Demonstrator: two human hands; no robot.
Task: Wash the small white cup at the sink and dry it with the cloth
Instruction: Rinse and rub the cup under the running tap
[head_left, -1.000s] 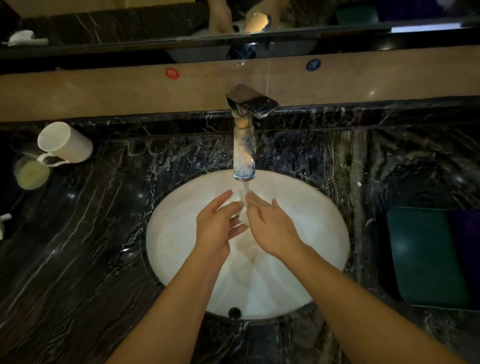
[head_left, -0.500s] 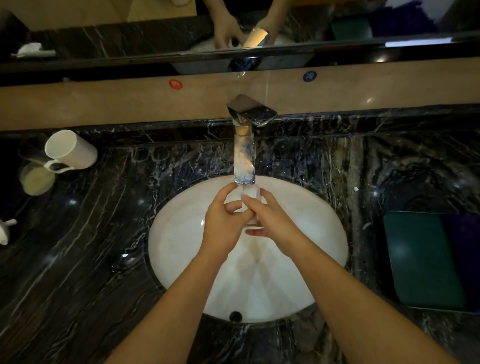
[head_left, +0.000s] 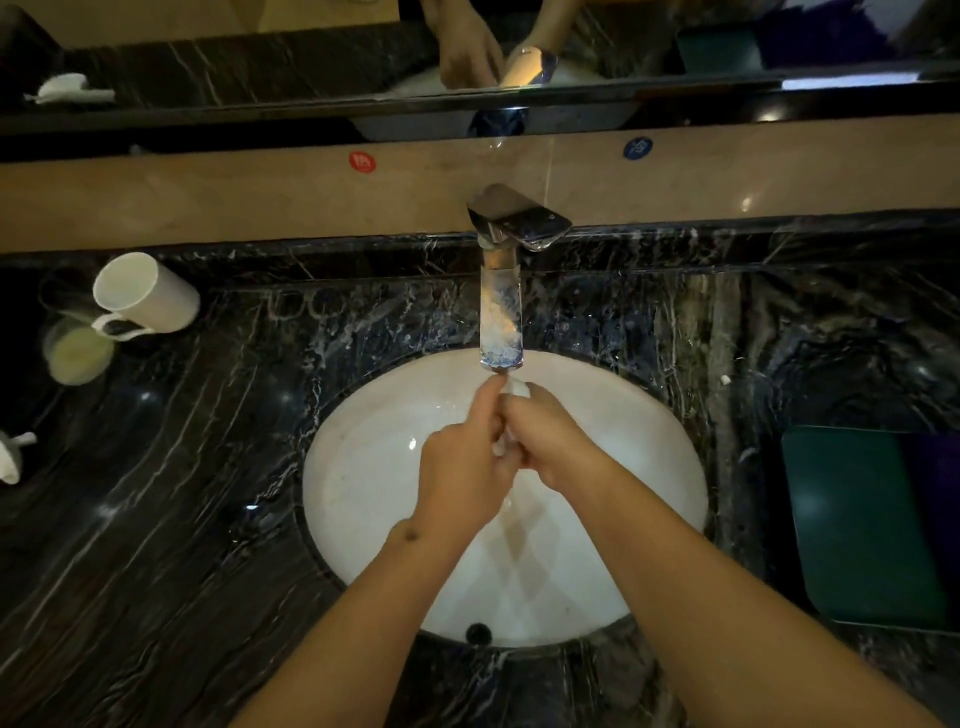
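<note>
I see both hands over the white sink (head_left: 363, 499), pressed together right under the faucet (head_left: 500, 312). The left hand (head_left: 460, 478) and right hand (head_left: 550, 441) have their fingers curled around something small and white, which peeks out at the fingertips and between the palms; I take it to be the small white cup (head_left: 517, 387), though too little of it shows to be sure. It looks ceramic, so I judge it stiff, light, breakable against the basin, and slippery once wet. I would keep one hand wrapped round its wall and rub with the other. Whether water is running I cannot tell.

The surface (head_left: 182, 519) is dark veined marble, glossy. At its far left a white mug (head_left: 148, 299) lies on its side, beside a pale round lid or dish (head_left: 78, 353). On the right sits a folded dark green cloth (head_left: 857, 525), well apart from the sink. A mirror (head_left: 260, 52) runs along the back, and the light is dim.
</note>
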